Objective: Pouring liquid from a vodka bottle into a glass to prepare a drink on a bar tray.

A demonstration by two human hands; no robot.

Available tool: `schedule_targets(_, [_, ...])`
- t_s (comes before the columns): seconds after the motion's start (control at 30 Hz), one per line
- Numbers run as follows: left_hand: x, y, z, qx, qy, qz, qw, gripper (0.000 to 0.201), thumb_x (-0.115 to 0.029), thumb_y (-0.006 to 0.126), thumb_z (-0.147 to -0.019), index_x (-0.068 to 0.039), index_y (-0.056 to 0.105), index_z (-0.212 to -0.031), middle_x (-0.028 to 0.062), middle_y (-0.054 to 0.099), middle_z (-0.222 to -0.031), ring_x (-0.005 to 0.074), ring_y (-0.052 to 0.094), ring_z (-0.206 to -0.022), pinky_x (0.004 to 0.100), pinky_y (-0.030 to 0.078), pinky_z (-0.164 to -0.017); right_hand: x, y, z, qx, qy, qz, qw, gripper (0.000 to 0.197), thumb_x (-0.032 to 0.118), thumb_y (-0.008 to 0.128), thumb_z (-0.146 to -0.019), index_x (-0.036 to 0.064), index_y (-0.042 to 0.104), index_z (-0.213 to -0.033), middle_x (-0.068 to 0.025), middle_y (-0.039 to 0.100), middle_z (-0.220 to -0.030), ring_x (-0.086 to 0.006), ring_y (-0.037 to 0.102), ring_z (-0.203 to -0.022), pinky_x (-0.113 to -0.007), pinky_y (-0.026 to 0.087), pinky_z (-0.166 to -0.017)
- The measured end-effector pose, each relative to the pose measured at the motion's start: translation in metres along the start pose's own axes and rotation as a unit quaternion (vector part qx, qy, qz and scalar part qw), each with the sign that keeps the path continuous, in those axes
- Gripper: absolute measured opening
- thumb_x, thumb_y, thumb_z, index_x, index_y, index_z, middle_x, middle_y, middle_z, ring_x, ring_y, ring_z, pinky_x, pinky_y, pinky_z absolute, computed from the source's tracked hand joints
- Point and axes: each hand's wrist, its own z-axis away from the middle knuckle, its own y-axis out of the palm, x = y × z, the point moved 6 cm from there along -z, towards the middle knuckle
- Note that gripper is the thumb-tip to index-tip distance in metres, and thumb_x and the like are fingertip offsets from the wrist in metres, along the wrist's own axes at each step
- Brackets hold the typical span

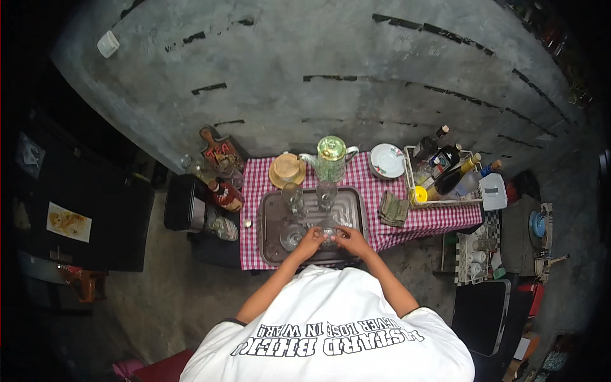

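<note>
Both hands meet over the near right part of a brown ribbed tray (269, 219). My left hand (311, 242) and my right hand (351, 240) close their fingers on opposite sides of a clear glass (329, 230); its exact shape is too small to tell. Beside my left hand stands another round clear glass piece (291, 237). Farther back on the tray are two tall clear glasses, one on the left (293, 196) and one on the right (326, 193).
A red-checked cloth (251, 254) covers the table. Behind the tray stand a green patterned teapot (331, 159), a wooden-topped yellow dish (287, 169) and white bowls (386, 161). To the right are a folded green cloth (394, 209) and a bottle basket (445, 202); a red-brown bottle (226, 196) stands left.
</note>
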Motion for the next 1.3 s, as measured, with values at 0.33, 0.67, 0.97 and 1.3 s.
schedule_targets(0.33, [0.011, -0.001, -0.005, -0.021, 0.024, 0.012, 0.999, 0.058, -0.035, 0.066, -0.095, -0.003, 0.044, -0.138, 0.0060, 0.058, -0.094, 0.0157, 0.058, -0.084, 0.0289, 0.052, -0.070, 0.010, 0.001, 0.002, -0.007, -0.003, 0.012, 1.000, 0.055, 0.028, 0.076, -0.088, -0.0010, 0.059, -0.132, -0.0056, 0.068, -0.081, -0.0105, 0.063, -0.070, -0.026, 0.050, -0.066])
schedule_targets(0.67, [0.008, -0.001, -0.006, 0.016, 0.009, 0.018, 1.000, 0.059, -0.033, 0.067, -0.095, 0.000, 0.042, -0.137, 0.0067, 0.059, -0.100, 0.0163, 0.059, -0.093, 0.0312, 0.054, -0.076, 0.012, 0.000, 0.004, -0.023, -0.003, 0.022, 0.999, 0.056, 0.032, 0.075, -0.088, 0.0005, 0.060, -0.131, -0.0080, 0.070, -0.087, -0.0120, 0.065, -0.072, -0.026, 0.052, -0.067])
schedule_targets(0.97, [-0.002, -0.001, -0.002, 0.039, 0.014, 0.001, 0.999, 0.066, -0.033, 0.068, -0.093, 0.002, 0.037, -0.140, 0.0126, 0.060, -0.107, 0.0204, 0.062, -0.100, 0.0326, 0.055, -0.078, 0.004, 0.002, 0.005, -0.026, 0.011, 0.004, 1.000, 0.054, 0.031, 0.074, -0.090, -0.0015, 0.059, -0.130, -0.0057, 0.069, -0.088, -0.0105, 0.063, -0.071, -0.026, 0.050, -0.065])
schedule_targets(1.3, [-0.008, 0.003, 0.001, 0.060, 0.014, 0.008, 0.998, 0.082, -0.019, 0.080, -0.083, 0.003, 0.029, -0.143, 0.0128, 0.058, -0.108, 0.0180, 0.062, -0.095, 0.0299, 0.052, -0.077, -0.003, 0.001, -0.003, -0.035, 0.013, 0.017, 0.999, 0.053, 0.031, 0.074, -0.090, -0.0021, 0.060, -0.128, -0.0062, 0.069, -0.087, -0.0108, 0.063, -0.068, -0.025, 0.050, -0.063])
